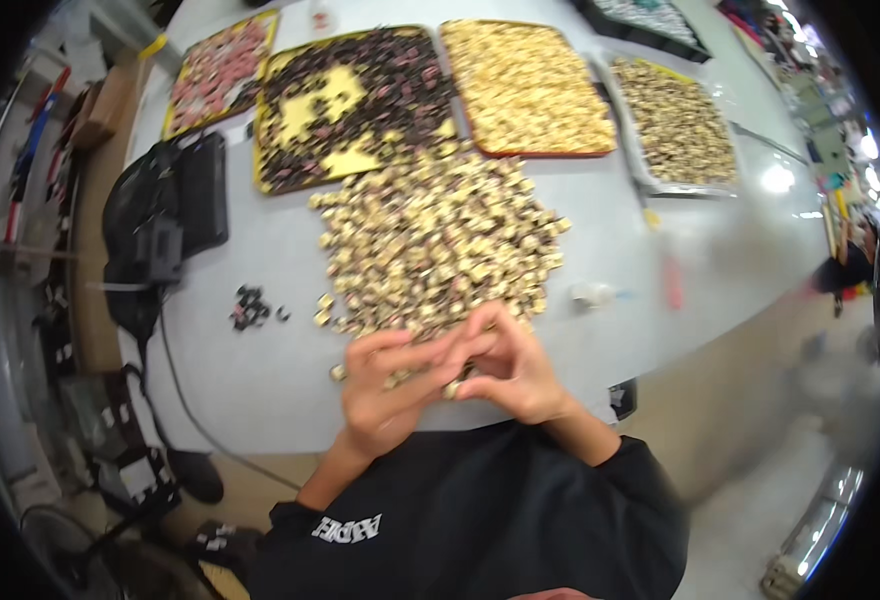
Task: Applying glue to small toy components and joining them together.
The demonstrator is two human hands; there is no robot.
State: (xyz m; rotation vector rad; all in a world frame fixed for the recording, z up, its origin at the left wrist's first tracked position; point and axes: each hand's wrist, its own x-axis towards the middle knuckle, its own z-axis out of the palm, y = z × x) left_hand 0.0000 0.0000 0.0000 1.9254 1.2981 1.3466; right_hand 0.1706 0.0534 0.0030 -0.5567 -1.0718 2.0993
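Note:
My left hand [388,388] and my right hand [516,372] meet at the near edge of a large pile of small gold-and-dark pieces [440,240] on the white table. A small pale-gold piece [451,389] shows between them, by the tip of my right thumb. The fingers of both hands are bent together around it, and part of it is hidden. A few loose pieces lie beside and under my left hand. What each piece is made of is too small to tell.
Behind the pile stand trays of pink pieces [222,72], dark pieces [410,85], pale-gold pieces [530,90] and gold-and-dark pieces [675,125]. A small dark heap [251,308] lies at left, near a black device [160,225] with a cable. A small white bottle [592,294] lies at right.

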